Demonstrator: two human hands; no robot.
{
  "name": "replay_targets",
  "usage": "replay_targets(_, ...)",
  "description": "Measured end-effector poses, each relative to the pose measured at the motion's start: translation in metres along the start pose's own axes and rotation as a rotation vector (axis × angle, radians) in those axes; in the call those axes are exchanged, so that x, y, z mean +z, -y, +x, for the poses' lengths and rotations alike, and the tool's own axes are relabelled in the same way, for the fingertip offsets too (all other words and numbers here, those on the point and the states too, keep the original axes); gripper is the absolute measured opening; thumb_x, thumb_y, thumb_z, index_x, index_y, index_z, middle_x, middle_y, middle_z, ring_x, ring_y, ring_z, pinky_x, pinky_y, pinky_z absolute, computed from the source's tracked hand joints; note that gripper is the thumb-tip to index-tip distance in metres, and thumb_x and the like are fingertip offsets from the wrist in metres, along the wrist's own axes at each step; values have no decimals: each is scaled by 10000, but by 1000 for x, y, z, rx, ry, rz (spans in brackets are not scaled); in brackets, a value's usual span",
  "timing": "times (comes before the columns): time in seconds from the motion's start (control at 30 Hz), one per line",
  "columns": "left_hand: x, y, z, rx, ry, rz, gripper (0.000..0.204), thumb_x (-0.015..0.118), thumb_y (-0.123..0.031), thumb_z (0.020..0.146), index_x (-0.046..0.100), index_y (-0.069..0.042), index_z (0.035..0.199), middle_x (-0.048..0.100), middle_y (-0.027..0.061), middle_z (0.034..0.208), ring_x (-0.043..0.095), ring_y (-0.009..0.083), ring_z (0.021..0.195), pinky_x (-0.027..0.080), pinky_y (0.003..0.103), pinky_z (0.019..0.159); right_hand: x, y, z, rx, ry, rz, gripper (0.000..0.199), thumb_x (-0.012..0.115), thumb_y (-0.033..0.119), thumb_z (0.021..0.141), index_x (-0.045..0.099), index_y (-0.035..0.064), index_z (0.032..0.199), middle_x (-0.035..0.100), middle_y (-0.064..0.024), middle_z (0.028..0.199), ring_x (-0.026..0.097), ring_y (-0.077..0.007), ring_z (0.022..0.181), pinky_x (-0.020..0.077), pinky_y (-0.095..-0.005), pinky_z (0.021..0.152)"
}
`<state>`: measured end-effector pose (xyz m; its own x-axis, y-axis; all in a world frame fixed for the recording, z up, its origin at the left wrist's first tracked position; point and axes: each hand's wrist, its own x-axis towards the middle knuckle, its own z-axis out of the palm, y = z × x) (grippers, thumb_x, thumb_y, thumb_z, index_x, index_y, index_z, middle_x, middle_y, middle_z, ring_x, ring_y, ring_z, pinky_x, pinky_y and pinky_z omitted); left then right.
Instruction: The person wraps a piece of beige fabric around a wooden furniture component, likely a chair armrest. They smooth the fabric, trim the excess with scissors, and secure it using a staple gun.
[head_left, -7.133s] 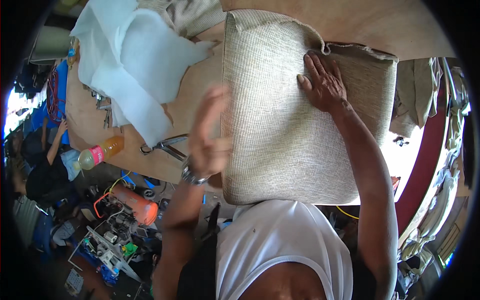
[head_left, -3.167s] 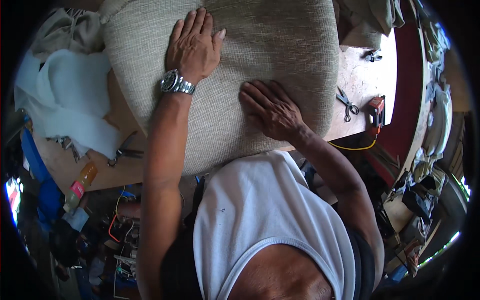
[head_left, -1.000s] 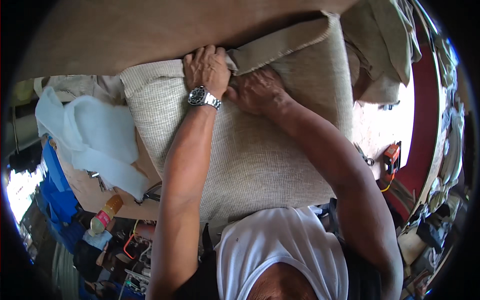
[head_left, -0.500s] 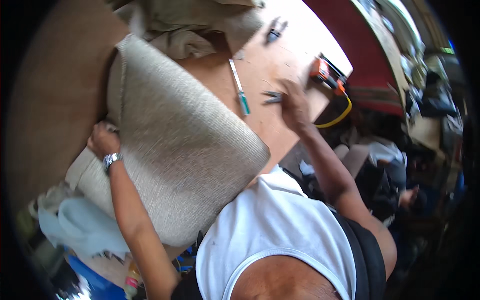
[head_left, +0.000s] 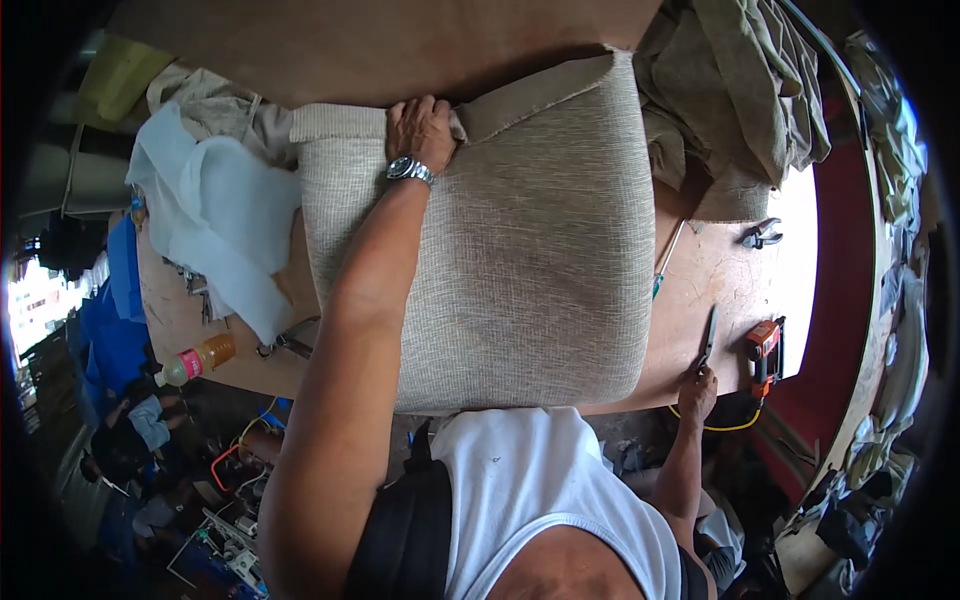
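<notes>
A large cushion covered in beige-grey woven fabric (head_left: 530,260) lies in front of me, its far side partly overlapped by a loose cloth flap (head_left: 540,95). My left hand (head_left: 425,130), with a watch on its wrist, is closed over the fabric at the far edge; the fingertips are partly hidden. Low on the right, my right hand (head_left: 702,392) grips the handles of a pair of scissors (head_left: 710,335) at the tabletop, blades pointing away from me. Between the cushion and the scissors lies a screwdriver (head_left: 668,255) with a green handle.
An orange-and-black staple gun (head_left: 765,355) with a yellow hose sits right of the scissors. Dark pliers (head_left: 762,234) lie farther back, near bunched brown cloth (head_left: 730,90). On the left are white padding (head_left: 215,200) and a bottle (head_left: 195,360) on its side. People appear below left.
My view has swung round, so the cushion appears squarer in front. The scissors have come down from the air to the tabletop in my right hand. My left hand stays at the cushion's edge.
</notes>
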<state>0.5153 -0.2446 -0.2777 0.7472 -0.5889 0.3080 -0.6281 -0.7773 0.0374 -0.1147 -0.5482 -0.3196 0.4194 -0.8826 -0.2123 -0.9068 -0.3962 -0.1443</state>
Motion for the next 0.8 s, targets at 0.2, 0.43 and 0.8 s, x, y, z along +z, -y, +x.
replay_targets(0.2, -5, -4, 5, 9, 13, -21, 159, 595, -166, 902, 699, -128, 1016, 667, 77, 1070, 622, 253, 1100, 408, 446, 1022, -82, 85, -16, 10, 201, 579, 231, 613, 131, 950, 691, -35, 1090, 655, -43, 797, 588, -115, 656, 477, -279, 583)
replay_targets(0.43, 0, -2, 4, -43, -30, -140, 188, 659, -116, 835, 684, -106, 1021, 655, 95, 1121, 603, 295, 1134, 421, 469, 1013, -143, 356, -68, -284, 930, 1194, 324, 607, 315, 1042, 615, -9, 1056, 649, -63, 830, 594, -110, 653, 471, -255, 527)
replay_targets(0.8, 0, -1, 3, -48, -5, -223, 197, 657, -115, 832, 648, -100, 1028, 634, 98, 1094, 589, 294, 1132, 429, 479, 987, -98, 468, -15, -289, 1163, 796, 703, 473, 752, 967, 607, 67, 1056, 663, -64, 858, 594, -111, 540, 482, -257, 421)
